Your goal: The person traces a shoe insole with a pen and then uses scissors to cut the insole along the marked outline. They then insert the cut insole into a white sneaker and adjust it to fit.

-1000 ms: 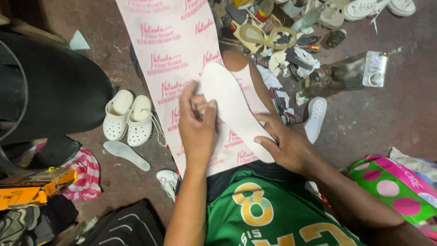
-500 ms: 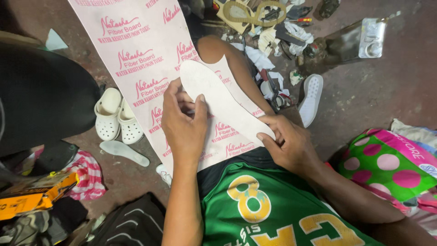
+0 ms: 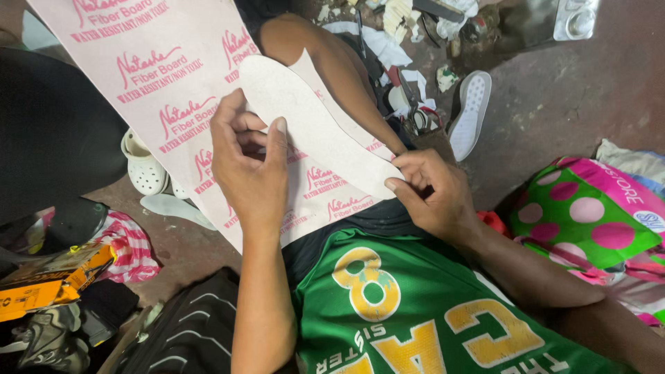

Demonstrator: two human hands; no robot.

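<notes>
Insole [image 3: 312, 128]: pale, sole-shaped cut-out, lying at centre on a pink printed board sheet [image 3: 159, 90] across the lap. Left hand [image 3: 249, 170]: fingers curled, thumb pressing the insole's 9 o'clock edge. Right hand [image 3: 433, 194]: pinching the insole's heel tip at 4 o'clock. White clogs [image 3: 142, 166] on the floor at 9 o'clock; white shoe [image 3: 470, 114] at 2 o'clock; green dotted bag [image 3: 589, 218] at 3 o'clock.

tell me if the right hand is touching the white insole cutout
Touching. The head view shows the right hand pinching the narrow end of the white insole cutout between thumb and fingers, with no gap.
</notes>
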